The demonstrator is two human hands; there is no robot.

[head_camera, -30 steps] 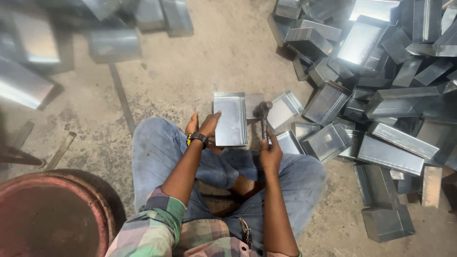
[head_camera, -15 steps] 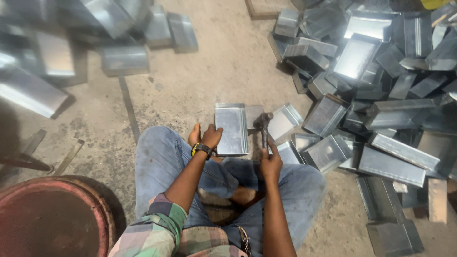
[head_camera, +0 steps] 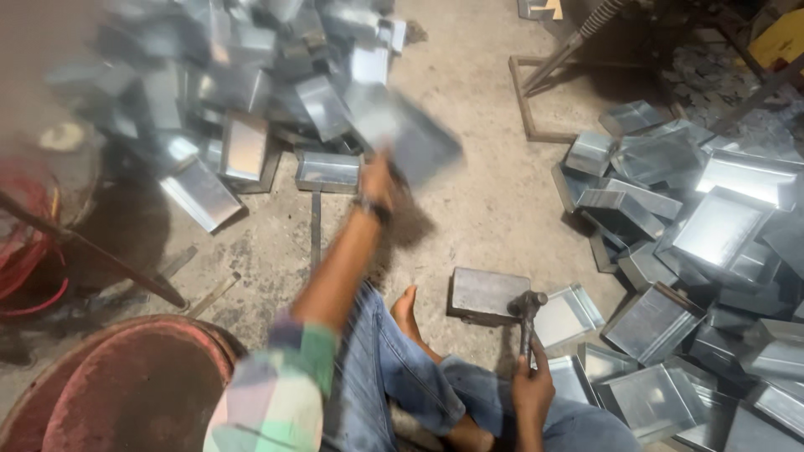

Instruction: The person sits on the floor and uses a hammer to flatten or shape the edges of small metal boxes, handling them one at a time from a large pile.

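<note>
My left hand is stretched forward and up, gripping a blurred sheet-metal tray near the pile of trays at the upper left. My right hand stays low by my knee, closed on the handle of a hammer whose head rests at the edge of a dark metal block on the floor. My bare foot lies just left of that block. I sit on the concrete floor in jeans and a plaid shirt.
A large heap of shiny metal trays fills the right side. A rusty round drum lid sits at the lower left, red hose beside it. A metal frame stands at the top.
My left hand has lifted the tray off the block and swung it forward to the left pile. The head has turned, showing more floor. The right hand still holds the hammer.
</note>
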